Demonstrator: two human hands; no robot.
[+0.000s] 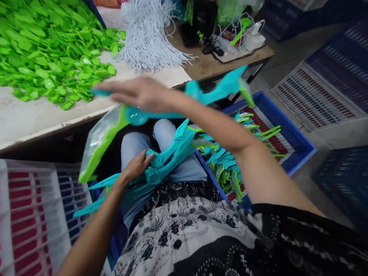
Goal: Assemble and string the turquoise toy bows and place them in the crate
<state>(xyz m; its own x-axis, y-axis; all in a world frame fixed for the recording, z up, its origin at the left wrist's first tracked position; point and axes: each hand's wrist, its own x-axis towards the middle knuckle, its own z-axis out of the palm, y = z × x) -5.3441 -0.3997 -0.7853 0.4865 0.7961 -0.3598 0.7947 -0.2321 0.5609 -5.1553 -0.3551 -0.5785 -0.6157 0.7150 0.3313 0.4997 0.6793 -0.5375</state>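
Observation:
My right hand [146, 94] is raised near the table edge, smeared by motion, gripping a turquoise toy bow [160, 114]. That bow has a bright green limb with a clear cover at its left end and a green tip at the far right. Its palm side is hidden. Lower down, my left hand [138, 164] has its fingers closed around a turquoise bow body [169, 153] lying across my lap. More turquoise bow parts [152, 178] rest beneath that hand, partly covered by my forearm.
A heap of green plastic pieces [39, 47] and a bundle of white cords [151, 31] lie on the table [0, 121]. A blue crate [301, 151] of turquoise-and-green bow parts stands at my right. A white crate [20, 225] is at my left; more crates [319, 95] stand beyond.

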